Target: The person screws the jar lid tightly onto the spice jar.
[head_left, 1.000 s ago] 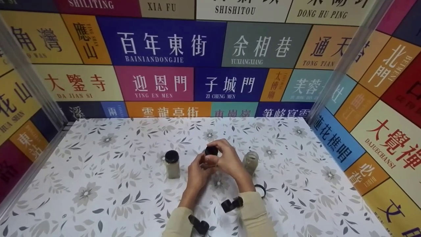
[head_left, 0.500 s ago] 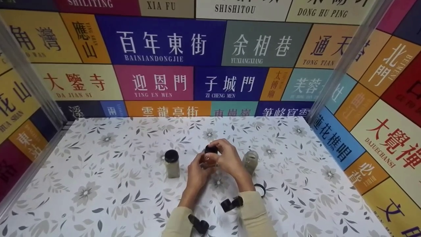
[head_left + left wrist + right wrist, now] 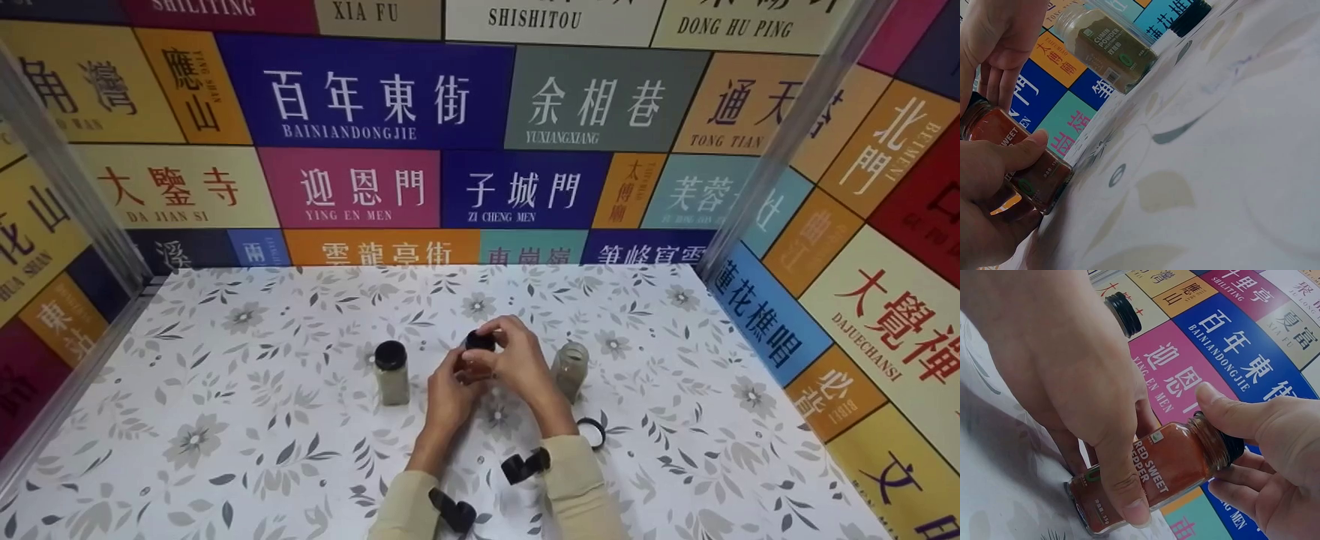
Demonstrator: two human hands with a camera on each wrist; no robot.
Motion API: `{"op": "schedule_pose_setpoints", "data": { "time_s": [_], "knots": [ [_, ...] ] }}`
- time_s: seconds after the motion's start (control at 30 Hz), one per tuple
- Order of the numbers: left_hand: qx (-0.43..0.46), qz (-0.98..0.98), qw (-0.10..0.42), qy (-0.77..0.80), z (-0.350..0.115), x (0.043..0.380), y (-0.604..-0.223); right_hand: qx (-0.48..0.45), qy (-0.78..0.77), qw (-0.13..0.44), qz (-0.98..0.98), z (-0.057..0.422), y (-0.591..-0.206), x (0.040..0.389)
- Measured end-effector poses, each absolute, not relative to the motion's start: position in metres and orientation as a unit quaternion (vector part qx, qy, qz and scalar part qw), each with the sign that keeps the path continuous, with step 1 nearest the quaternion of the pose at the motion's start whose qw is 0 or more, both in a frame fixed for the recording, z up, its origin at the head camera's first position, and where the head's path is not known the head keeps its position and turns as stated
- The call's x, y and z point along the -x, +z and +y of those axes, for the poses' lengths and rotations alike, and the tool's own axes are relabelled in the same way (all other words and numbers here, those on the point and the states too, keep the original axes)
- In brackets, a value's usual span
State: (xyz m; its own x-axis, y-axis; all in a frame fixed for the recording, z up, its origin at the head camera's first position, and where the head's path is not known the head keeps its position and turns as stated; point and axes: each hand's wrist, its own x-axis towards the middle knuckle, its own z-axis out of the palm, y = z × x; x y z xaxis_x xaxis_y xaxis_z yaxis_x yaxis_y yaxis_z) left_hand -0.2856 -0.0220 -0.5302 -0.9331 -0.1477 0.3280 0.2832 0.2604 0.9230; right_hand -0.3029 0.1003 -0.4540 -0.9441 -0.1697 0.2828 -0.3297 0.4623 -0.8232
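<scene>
A glass jar of red sweet pepper powder (image 3: 1169,458) is gripped round its body by my left hand (image 3: 452,394), its base close to the table. My right hand (image 3: 521,364) holds the black cap (image 3: 480,341) at the jar's mouth between thumb and fingers. Some glass thread shows below the cap in the right wrist view. To the right stands an uncapped cumin powder jar (image 3: 1109,48), and its black-rimmed lid (image 3: 591,433) lies near my right sleeve, white inside facing up. On the left, another jar (image 3: 392,382) stands upright with its black cap on.
The table (image 3: 262,450) has a white cloth with a grey leaf and flower print. Colourful sign panels (image 3: 375,97) form walls behind and at both sides. Black wrist cameras (image 3: 452,511) are strapped over the sleeves.
Fingers of my right hand shift slightly on the cap, while my left hand keeps its grip on the jar. The other jars and the loose lid stay put.
</scene>
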Motion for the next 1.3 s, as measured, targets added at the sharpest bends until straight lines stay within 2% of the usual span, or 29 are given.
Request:
{"op": "schedule_pose_setpoints", "data": {
  "time_s": [0.23, 0.57, 0.9, 1.3],
  "knots": [
    [0.04, -0.759, 0.154, -0.632, -0.022, 0.286, -0.53, -0.163, 0.515, 0.074, -0.838, 0.107, -0.453, 0.305],
    [0.047, -0.765, 0.15, -0.625, -0.024, 0.286, -0.526, -0.243, 0.505, 0.015, -0.828, 0.13, -0.449, 0.304],
    [0.044, -0.755, 0.143, -0.639, -0.023, 0.287, -0.528, -0.237, 0.475, 0.056, -0.846, 0.127, -0.453, 0.306],
    [0.027, -0.776, 0.149, -0.612, -0.022, 0.287, -0.529, -0.197, 0.482, 0.058, -0.852, 0.125, -0.453, 0.306]
  ]
}}
